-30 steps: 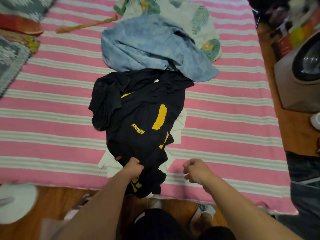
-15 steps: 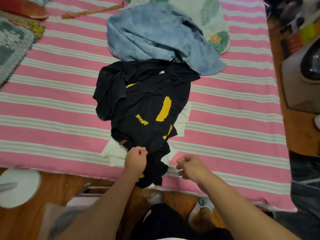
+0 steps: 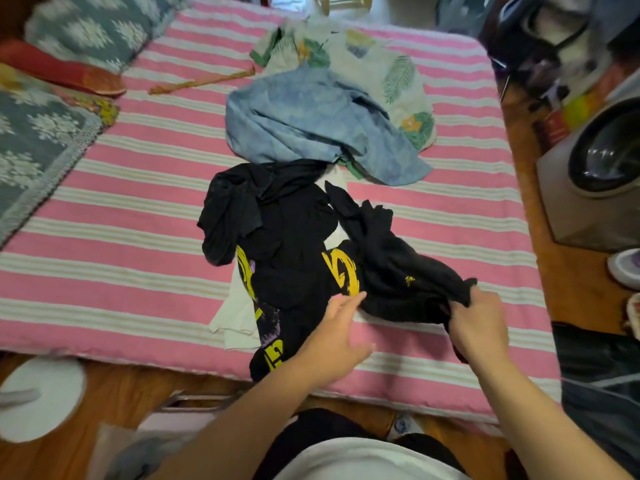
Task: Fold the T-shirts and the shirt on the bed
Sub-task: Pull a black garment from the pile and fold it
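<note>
Right hand (image 3: 479, 320) grasps black T-shirt (image 3: 391, 271) edge, dragging it off the bed's (image 3: 104, 265) pile, likely to spread it; left hand (image 3: 337, 336) released, fingers flat, steadying it.

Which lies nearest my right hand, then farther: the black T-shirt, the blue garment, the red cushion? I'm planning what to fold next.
From the right hand:
1. Black T-shirt, gripped in it.
2. Blue garment, mid-bed beyond.
3. Red cushion, far left corner.
</note>
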Demonstrator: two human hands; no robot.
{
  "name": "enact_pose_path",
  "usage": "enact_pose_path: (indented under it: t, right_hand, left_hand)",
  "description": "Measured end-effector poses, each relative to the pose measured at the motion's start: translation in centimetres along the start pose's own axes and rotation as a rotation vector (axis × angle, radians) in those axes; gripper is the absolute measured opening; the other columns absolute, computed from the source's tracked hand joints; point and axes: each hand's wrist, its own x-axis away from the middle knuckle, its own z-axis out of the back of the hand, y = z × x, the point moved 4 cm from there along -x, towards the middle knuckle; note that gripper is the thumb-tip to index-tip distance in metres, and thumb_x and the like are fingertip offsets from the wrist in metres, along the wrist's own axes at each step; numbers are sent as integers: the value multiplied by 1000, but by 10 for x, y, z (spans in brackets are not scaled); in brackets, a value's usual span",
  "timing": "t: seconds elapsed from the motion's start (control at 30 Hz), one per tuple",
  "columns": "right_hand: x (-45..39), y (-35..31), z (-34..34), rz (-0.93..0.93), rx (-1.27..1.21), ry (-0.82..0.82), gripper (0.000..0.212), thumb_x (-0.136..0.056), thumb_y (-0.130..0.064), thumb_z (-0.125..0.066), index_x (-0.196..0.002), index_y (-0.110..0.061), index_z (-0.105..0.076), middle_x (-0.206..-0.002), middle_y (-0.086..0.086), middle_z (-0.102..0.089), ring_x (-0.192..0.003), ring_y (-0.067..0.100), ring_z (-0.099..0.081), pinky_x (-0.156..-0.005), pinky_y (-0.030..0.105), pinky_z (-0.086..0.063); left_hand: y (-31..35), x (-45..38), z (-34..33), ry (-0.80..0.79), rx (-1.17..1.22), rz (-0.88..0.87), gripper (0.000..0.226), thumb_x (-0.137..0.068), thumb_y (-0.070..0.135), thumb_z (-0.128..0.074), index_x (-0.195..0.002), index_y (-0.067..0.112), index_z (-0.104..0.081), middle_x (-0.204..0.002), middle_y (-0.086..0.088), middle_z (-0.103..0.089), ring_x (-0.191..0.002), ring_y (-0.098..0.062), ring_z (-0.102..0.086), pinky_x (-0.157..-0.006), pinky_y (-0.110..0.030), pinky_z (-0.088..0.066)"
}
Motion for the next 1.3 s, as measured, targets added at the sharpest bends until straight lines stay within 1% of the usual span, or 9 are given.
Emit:
enact_pose_path:
  t: [0.1, 0.2, 0.27, 0.5, 0.87, 0.97, 1.07, 1.17, 1.3]
  right_hand:
    - [22, -43, 2, 430, -50, -72, 13, -91, -12, -59, -102, -14, -67, -107, 8, -63, -101, 29, -59, -80, 34, -45]
    - [51, -101, 11, 682, -341, -252, 33, -97, -6, -60, -121, -28, -68, -120, -10, -66, -114, -2, -57, -97, 15, -41]
    - [48, -120, 9, 644, -419, -302, 36, -99, -11, -59, -126, -34, -63, -126, -12, -65, -117, -1, -57, -101, 19, -43]
    - [9, -74, -50, 124, -288, -393, 45, -102, -22, -54, -146, -23, -46, -143, 0, -53, -115, 17, -55, -90, 33, -47]
    - [-6, -22, -284, 133, 131, -860, 29, -97, -17, -60, -125, -13, -65, -130, 10, -61, -116, 27, -58, -96, 30, -47]
    - [-14, -9, -344, 220, 258, -856, 32, -101, -20, -54, -131, -15, -64, -159, 13, -28, -149, 33, -25, -120, 28, -20]
    - [-32, 3, -362, 92, 194, -668, 21, -94, -17, -57, -111, -22, -70, -165, 12, -7, -135, 36, -43, -112, 30, -35]
    - [-48, 7, -359, 19, 97, -665, 15, -83, -1, -53, -97, -2, -60, -123, 29, -56, -94, 41, -62, -81, 33, -57]
    - [-62, -9, -308, 132, 74, -477, 4, -95, -7, -56, -100, -6, -56, -90, 10, -61, -84, 32, -59, -67, 33, -39]
  left_hand:
    - [32, -15, 4, -4, 4, -63, 117, -81, 49, -78, -150, 61, 16, -162, 26, 8, -152, -17, -20, -118, -46, -34]
    - [53, -55, 39, 106, 175, -161, 90, -83, 36, -68, -158, 44, -19, -159, 4, -36, -139, -14, -47, -114, -38, -40]
    - [48, -82, 97, 293, 132, -123, 43, -84, 17, -52, -124, 28, -65, -123, -1, -70, -121, -23, -63, -104, -38, -49]
    - [57, -48, 291, 962, -120, -98, 34, -89, 2, -49, -118, 15, -63, -118, -11, -55, -100, -17, -52, -81, -23, -39]
    - [-175, 5, 180, 301, -329, 431, 79, -76, -17, -64, -149, 8, -45, -150, -19, -39, -142, -33, -39, -117, -25, -25]
    - [-210, 38, 140, 315, -198, 499, 65, -84, -20, -53, -141, 9, -54, -135, -5, -51, -126, -20, -52, -104, -20, -37]
    - [-228, 75, 103, 212, -124, 587, 50, -92, -9, -54, -126, 26, -66, -120, 12, -66, -110, -6, -65, -85, -11, -45]
    - [-233, 91, 90, 194, -94, 639, 42, -92, 3, -57, -117, 33, -71, -111, 15, -71, -98, 3, -65, -86, -17, -49]
    - [-191, 82, 82, 346, -24, 696, 26, -100, 11, -56, -119, 24, -67, -116, 4, -68, -107, -15, -64, -84, -27, -48]
